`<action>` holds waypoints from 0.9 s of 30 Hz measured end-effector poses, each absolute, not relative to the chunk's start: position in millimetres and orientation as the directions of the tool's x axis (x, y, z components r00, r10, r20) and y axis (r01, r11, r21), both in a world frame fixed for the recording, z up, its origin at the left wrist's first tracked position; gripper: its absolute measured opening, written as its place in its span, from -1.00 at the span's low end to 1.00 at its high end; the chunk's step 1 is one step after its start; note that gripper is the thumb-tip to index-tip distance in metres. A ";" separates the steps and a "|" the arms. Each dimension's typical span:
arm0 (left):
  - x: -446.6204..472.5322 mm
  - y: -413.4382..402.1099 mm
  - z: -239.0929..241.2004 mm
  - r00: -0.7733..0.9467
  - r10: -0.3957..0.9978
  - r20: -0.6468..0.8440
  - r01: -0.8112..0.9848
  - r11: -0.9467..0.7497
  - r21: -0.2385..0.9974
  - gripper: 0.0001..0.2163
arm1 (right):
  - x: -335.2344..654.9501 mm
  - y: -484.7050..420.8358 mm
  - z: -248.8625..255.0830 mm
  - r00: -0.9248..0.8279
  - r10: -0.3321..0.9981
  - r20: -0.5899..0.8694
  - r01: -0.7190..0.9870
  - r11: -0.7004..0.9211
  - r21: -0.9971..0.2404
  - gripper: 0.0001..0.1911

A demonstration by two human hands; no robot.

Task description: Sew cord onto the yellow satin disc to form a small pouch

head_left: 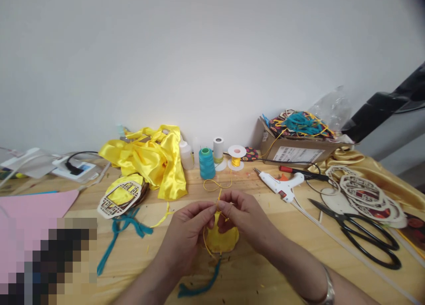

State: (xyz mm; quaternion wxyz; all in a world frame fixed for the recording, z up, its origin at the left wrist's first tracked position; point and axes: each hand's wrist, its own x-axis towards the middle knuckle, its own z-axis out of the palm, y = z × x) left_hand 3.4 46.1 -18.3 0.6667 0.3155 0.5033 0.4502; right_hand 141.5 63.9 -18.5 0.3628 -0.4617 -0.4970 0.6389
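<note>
Both my hands meet at the front middle of the table, pinching a thin yellow cord (219,194). My left hand (189,223) grips it between thumb and forefinger, and my right hand (244,214) does the same right beside it. Just below the fingertips lies a yellow fabric piece (227,239), partly hidden by the hands. From its lower edge a teal tassel (206,288) trails toward me. The cord runs back in a loop toward a spool of yellow cord (236,162). My fingers cover the exact spot where the cord is held.
Behind stand a teal thread cone (206,164), a white spool (218,149) and a white bottle (186,155). Yellow satin (149,159) and cut-out discs (114,203) lie left. A glue gun (282,185), black scissors (361,229) and a cardboard box (288,151) are right.
</note>
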 end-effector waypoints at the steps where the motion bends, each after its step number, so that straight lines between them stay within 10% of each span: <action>1: 3.7 45.5 -18.6 0.102 0.918 -0.382 -0.273 0.395 0.877 -0.85 | 141.7 63.6 -17.5 -0.305 0.921 -0.241 0.010 -0.250 -0.968 -0.79; 27: 2.7 45.6 -15.3 0.137 0.942 -0.307 -0.015 0.312 0.950 -0.76 | 154.4 72.7 -5.2 -0.334 0.934 -0.127 0.236 -0.047 -0.971 -0.85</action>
